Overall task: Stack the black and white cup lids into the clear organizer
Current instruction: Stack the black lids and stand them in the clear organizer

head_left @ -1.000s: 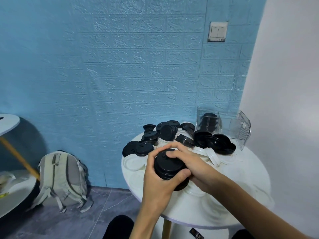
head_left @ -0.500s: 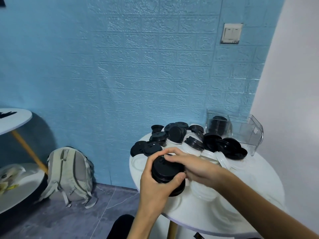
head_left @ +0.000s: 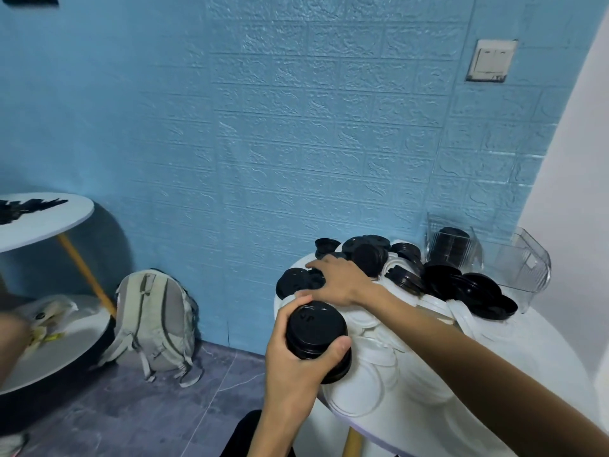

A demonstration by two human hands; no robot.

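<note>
Black lid stack: black plastic, several lids nested together, held upright above the near left edge of the round white tabletop.
Left hand: my grip is closed round the stack, thumb on its near side, fingers wrapped behind.
Right hand: I see it reaching across to the loose black lids at the tabletop's left rim, fingers spread and resting on them (whether they pinch one, I cannot tell).
White lids: lying flat and overlapping on the tabletop, just right of the stack.
Lid pile: black lids heaped toward the back.
Clear organizer: at the back right corner, a row of black lids standing in its left compartment.
Surroundings: blue brick-patterned wall, grey backpack on the floor against it.
</note>
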